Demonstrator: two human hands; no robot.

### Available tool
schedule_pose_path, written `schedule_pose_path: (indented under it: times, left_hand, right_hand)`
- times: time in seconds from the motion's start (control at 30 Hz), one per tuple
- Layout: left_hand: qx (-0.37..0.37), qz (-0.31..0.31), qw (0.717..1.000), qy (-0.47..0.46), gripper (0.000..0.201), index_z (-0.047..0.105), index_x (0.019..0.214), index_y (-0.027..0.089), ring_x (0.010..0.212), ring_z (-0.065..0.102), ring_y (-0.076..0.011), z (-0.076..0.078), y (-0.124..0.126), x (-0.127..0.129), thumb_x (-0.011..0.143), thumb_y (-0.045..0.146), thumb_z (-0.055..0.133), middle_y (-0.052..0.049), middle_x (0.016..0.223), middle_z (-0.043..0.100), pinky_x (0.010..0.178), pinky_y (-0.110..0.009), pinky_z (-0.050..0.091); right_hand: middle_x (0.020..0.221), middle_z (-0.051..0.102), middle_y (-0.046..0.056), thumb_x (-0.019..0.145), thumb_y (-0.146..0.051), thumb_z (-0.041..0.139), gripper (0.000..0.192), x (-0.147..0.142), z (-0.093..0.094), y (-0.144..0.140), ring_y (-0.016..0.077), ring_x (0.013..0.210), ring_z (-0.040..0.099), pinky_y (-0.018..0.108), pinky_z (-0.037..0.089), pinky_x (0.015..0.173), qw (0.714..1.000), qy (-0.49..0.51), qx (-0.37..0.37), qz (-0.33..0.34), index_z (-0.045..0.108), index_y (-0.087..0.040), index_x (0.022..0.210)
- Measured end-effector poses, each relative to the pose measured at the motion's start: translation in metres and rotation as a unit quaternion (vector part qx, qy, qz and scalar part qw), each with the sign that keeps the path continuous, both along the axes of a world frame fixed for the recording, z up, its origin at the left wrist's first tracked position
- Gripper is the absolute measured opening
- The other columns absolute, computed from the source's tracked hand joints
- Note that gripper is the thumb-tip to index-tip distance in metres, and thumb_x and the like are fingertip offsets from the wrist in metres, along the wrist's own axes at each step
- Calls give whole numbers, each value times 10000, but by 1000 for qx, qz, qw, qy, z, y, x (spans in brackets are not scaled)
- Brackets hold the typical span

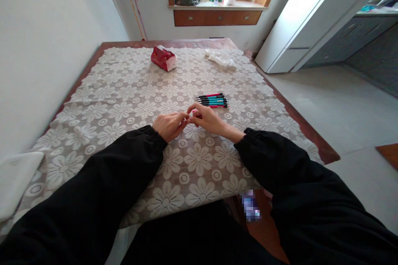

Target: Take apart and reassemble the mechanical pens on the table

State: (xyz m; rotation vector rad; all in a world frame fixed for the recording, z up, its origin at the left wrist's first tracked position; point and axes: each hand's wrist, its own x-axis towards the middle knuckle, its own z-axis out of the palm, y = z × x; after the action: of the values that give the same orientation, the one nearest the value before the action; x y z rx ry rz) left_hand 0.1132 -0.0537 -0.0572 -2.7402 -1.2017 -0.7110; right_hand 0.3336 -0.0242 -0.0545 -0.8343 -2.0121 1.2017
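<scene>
Hands: left hand point(169, 125) and right hand point(207, 119) meet fingertip to fingertip at mid tabletop point(124, 91).
Grip: both pinch one small red piece point(194, 111), mostly hidden by fingers.
Pens point(214, 100): a row just beyond the right hand.
Far side: red pack point(163, 58), white wrap point(221, 60).

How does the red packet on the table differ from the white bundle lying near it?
The red packet is boxy with a white end; the white bundle is crumpled and shapeless. The packet looks bulkier, the bundle long and flat. Both lie on the lace tablecloth, far from both hands.
</scene>
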Motion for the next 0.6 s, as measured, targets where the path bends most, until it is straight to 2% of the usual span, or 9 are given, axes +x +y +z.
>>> schedule_pose_path:
  times: [0.3,0.6]
  left_hand:
    - [2,8,1000,-15,225,580,1107,212,784,748,-186,3,-1,-1,1058,374,432,-39,894,762,633,-269,497]
    - [-6,33,999,-25,207,577,1075,215,778,744,-184,7,-3,1,1043,376,451,-33,867,761,628,-263,483]
  right_hand:
    - [685,559,-93,939,-340,664,238,-2,0,-1,91,609,498,219,361,581,999,35,6,34,538,-222,1104]
    - [822,696,-23,971,-277,579,259,-1,3,-2,116,722,630,246,471,687,998,26,13,64,511,-208,1211]
